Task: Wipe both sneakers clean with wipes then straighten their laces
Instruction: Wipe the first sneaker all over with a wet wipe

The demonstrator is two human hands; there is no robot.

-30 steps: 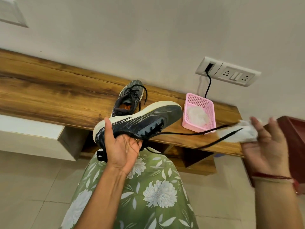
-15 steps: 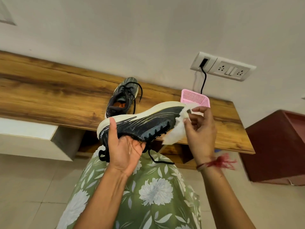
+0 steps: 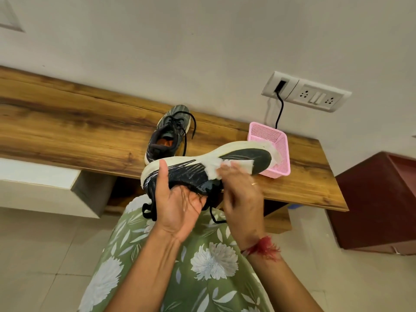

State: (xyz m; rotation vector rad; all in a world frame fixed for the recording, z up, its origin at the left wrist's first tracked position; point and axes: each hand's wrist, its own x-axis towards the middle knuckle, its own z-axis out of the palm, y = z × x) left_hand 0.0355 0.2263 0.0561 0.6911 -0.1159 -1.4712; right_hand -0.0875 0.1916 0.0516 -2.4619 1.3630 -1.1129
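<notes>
Above the counter (image 3: 67,131), the left hand (image 3: 177,203) is gripping the sneaker (image 3: 247,158) sole-up, palm upward; the right hand (image 3: 242,194) is holding a wipe (image 3: 212,168) against its side with curled fingers (image 3: 228,168).

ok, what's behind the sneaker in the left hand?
The second sneaker on the wooden shelf, its heel covered, and the pink basket, its near left side covered. What the basket holds cannot be told.

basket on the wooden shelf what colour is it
Pink all over, with fine mesh-perforated walls: the basket shows best in the head view, the only one.
</notes>
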